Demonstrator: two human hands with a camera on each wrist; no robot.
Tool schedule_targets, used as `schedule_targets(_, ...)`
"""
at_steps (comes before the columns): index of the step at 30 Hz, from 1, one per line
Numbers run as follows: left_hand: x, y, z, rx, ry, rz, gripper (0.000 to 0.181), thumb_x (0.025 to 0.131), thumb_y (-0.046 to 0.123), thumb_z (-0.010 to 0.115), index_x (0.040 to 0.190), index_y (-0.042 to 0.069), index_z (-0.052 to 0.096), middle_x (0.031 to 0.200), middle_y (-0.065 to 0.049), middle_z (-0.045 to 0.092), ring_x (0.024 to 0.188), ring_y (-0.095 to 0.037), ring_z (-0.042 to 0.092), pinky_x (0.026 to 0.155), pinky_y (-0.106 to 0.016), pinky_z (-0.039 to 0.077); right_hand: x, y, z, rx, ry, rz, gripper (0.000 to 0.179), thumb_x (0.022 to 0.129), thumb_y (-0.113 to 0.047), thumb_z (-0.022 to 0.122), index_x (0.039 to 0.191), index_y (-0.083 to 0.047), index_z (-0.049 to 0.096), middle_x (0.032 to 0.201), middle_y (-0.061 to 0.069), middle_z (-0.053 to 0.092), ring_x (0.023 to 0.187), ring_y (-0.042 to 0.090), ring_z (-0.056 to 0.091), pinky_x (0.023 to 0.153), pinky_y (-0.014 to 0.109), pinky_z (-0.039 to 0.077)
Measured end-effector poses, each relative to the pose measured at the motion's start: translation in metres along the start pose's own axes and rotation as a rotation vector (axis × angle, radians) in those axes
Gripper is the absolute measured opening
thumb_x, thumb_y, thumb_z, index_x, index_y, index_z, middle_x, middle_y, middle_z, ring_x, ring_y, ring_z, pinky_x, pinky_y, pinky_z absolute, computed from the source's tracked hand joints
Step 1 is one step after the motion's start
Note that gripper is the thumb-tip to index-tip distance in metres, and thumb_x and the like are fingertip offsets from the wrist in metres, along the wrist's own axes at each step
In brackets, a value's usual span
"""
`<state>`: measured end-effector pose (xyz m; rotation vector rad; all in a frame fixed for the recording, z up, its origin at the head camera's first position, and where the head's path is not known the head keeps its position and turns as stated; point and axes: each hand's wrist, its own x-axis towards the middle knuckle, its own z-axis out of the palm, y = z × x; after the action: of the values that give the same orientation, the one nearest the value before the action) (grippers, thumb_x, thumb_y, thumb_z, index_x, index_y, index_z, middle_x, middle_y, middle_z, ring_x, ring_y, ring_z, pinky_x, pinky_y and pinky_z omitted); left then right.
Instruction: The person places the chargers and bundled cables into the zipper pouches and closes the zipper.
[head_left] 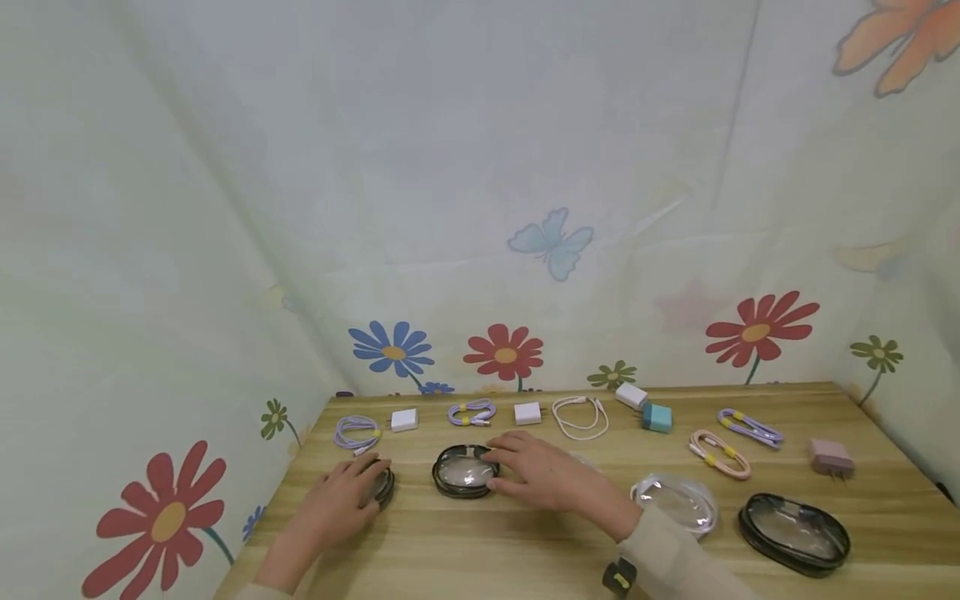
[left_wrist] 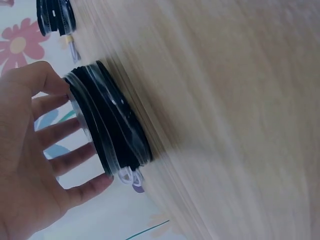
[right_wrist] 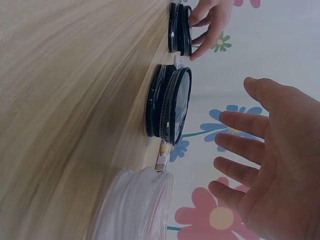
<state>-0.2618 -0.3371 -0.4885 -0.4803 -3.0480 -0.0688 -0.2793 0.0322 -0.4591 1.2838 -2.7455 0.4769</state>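
Observation:
My left hand (head_left: pixel 341 496) rests over a small black oval case (head_left: pixel 386 490) at the left of the table. In the left wrist view, its spread fingertips touch the top of that case (left_wrist: pixel 110 120), with the thumb at one end. My right hand (head_left: pixel 543 471) is beside a second black-rimmed oval case (head_left: pixel 461 473) with a see-through top, and overlaps its edge in the head view. The right wrist view has this hand (right_wrist: pixel 285 160) with fingers apart and holding nothing, separated from the case (right_wrist: pixel 167 107). A clear case (right_wrist: pixel 135 205) is partly hidden by my right arm in the head view.
Along the back lie bundled cables such as a purple one (head_left: pixel 356 433) and a white one (head_left: pixel 580 417), plus white plug adapters (head_left: pixel 527 413) and a teal one (head_left: pixel 657 417). A clear case (head_left: pixel 675 504), black case (head_left: pixel 795 533) and pink adapter (head_left: pixel 831 457) are at right.

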Motion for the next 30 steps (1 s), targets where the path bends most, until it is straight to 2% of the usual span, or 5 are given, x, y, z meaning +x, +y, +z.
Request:
schedule_targets(13,0.001,-0.001,-0.006,-0.079,0.018,-0.143,0.052,0.099,0.035,0.064,0.143,0.008,0.056,0.142,-0.023,0.052,0.122,-0.053,0.052,0.089,-0.068,0.048,0.005,-0.003,0.001,-0.006,0.004,-0.008,0.047,0.104,-0.043,0.055,0.142,-0.015,0.06,0.149,0.006,0.052,0.141,0.026,0.044,0.116,0.042,0.037)
schedule_targets(16,-0.002,-0.006,-0.01,-0.097,0.025,-0.043,0.053,0.099,0.031,0.065,0.146,0.01,0.054,0.146,-0.02,0.051,0.127,-0.05,0.049,0.098,-0.067,0.044,0.005,-0.003,-0.001,-0.015,-0.002,-0.008,0.048,0.105,-0.045,0.053,0.143,-0.015,0.059,0.15,0.006,0.051,0.141,0.026,0.044,0.116,0.042,0.036)
schedule_targets(21,-0.009,-0.015,-0.016,-0.126,0.056,0.272,0.062,0.087,0.01,0.069,0.147,0.005,0.051,0.148,-0.022,0.048,0.135,-0.052,0.042,0.103,-0.07,0.037,0.004,-0.003,-0.003,-0.016,-0.011,-0.003,0.051,0.105,-0.048,0.05,0.144,-0.016,0.058,0.152,0.005,0.05,0.142,0.025,0.042,0.117,0.042,0.035)
schedule_targets(24,-0.012,-0.019,-0.017,-0.143,-0.005,0.41,0.074,0.075,0.003,0.069,0.147,0.007,0.051,0.153,-0.022,0.043,0.138,-0.057,0.034,0.104,-0.073,0.033,0.005,-0.003,-0.003,-0.008,-0.011,-0.006,0.051,0.105,-0.046,0.051,0.144,-0.015,0.058,0.151,0.006,0.051,0.142,0.027,0.043,0.117,0.042,0.035)
schedule_targets(30,-0.012,-0.019,-0.018,-0.201,-0.265,0.391,0.089,0.068,-0.009,0.061,0.152,0.019,0.048,0.163,-0.023,0.025,0.146,-0.057,0.016,0.107,-0.077,0.025,0.007,-0.002,0.0,-0.024,0.005,-0.021,0.047,0.104,-0.042,0.055,0.142,-0.015,0.06,0.148,0.007,0.053,0.14,0.027,0.045,0.116,0.041,0.036)
